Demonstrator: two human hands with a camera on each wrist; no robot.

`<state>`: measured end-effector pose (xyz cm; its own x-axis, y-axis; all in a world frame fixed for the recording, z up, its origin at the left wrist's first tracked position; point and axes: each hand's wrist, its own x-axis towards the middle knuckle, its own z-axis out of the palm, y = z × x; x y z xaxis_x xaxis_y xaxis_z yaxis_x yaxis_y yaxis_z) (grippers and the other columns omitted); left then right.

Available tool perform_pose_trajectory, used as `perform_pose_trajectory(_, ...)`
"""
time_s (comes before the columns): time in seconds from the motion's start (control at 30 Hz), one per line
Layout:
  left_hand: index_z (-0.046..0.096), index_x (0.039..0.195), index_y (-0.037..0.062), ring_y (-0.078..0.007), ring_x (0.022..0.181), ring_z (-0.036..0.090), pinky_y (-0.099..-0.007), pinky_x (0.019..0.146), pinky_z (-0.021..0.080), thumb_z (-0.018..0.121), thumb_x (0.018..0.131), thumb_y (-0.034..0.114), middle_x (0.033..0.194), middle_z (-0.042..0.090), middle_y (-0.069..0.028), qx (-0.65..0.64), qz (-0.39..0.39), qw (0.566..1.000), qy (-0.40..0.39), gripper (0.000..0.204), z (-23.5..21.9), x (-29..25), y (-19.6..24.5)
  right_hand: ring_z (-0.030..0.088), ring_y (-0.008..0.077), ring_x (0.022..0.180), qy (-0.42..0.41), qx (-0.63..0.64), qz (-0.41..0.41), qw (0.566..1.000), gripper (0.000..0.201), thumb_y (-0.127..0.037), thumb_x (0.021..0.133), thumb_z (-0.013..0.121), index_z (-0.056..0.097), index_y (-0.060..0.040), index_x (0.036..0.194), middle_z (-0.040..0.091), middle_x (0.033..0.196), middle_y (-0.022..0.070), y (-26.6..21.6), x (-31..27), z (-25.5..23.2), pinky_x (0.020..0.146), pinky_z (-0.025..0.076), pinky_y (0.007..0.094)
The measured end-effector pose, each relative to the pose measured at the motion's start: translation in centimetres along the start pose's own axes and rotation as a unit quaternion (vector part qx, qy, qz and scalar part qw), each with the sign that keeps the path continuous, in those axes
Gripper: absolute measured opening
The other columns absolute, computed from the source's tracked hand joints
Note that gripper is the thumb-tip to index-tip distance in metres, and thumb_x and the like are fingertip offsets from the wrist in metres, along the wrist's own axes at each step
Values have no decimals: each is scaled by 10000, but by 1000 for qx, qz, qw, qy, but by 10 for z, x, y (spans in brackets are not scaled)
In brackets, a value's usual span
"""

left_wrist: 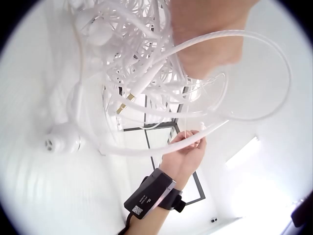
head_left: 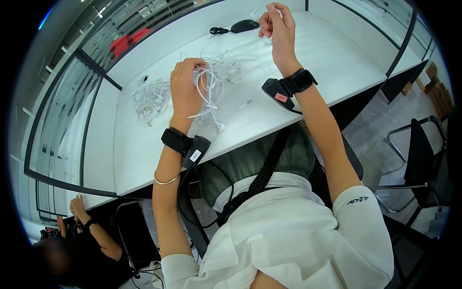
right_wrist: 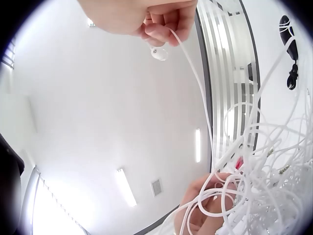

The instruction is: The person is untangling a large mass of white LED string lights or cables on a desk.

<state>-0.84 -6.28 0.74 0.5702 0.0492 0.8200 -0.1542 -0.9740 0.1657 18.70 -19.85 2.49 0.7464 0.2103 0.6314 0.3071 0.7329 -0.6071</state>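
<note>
My left hand (head_left: 183, 91) grips a tangled bunch of white wired earphones (head_left: 222, 72), with loops and plugs hanging over the desk. In the left wrist view a gold-tipped plug (left_wrist: 126, 104) and an earbud (left_wrist: 63, 138) dangle from the bunch. Raised higher and farther back, my right hand (head_left: 281, 36) pinches a thin white earphone cable (right_wrist: 198, 83) between thumb and fingers. An earbud (right_wrist: 158, 53) hangs just below those fingertips. From there the cable stretches down to the bunch at the left hand.
Another heap of white earphones (head_left: 150, 100) lies on the white desk (head_left: 308, 62), left of the left hand. A black mouse (head_left: 244, 26) with a coiled cord sits near the back panel. Low partitions border the desk. Another person's arm (head_left: 103, 237) shows at lower left; a chair (head_left: 418, 164) stands at right.
</note>
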Motion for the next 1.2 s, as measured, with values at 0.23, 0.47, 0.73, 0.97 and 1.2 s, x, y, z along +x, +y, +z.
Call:
perform_pose_trajectory(0.23,576,980,16,-196,855,590,-305,824,447,578,766,13,897,617,-79,-93,-58,994,-12,214,3,-2,-10,581,134,584,37,15,-13,999,217,-274,1000,454,457,-76,1089,594,725,63,6,1,-2,552,473,243)
perform_pose_trajectory(0.47,569,984,12,-157,915,552,-281,885,415,591,762,23,946,601,-47,-242,-106,945,-192,224,6,0,-5,622,143,623,2,17,-9,1000,219,-273,1005,438,431,-93,1129,674,861,124,3,0,-6,551,466,235)
perform_pose_trajectory(0.73,584,972,4,-157,926,576,-278,882,432,568,789,1,946,623,-53,-323,-169,908,-206,183,8,-2,-9,637,139,700,13,-16,-17,1000,192,-268,1013,424,420,-98,1103,659,941,124,-5,-3,0,594,463,226)
perform_pose_trajectory(0.97,580,1014,23,-160,928,578,-296,879,433,608,818,23,953,627,-46,-312,-153,909,-230,198,14,-5,-12,655,148,799,-176,54,-50,982,146,-221,945,572,529,-81,941,688,886,93,-9,-14,27,654,475,257)
perform_pose_trajectory(1.2,580,1023,12,-142,920,570,-276,859,442,633,831,37,974,607,-42,-267,-156,924,-224,201,11,-5,-7,614,144,998,-482,-86,87,868,234,-289,982,482,626,-108,1018,675,1078,69,-19,-35,38,844,461,291)
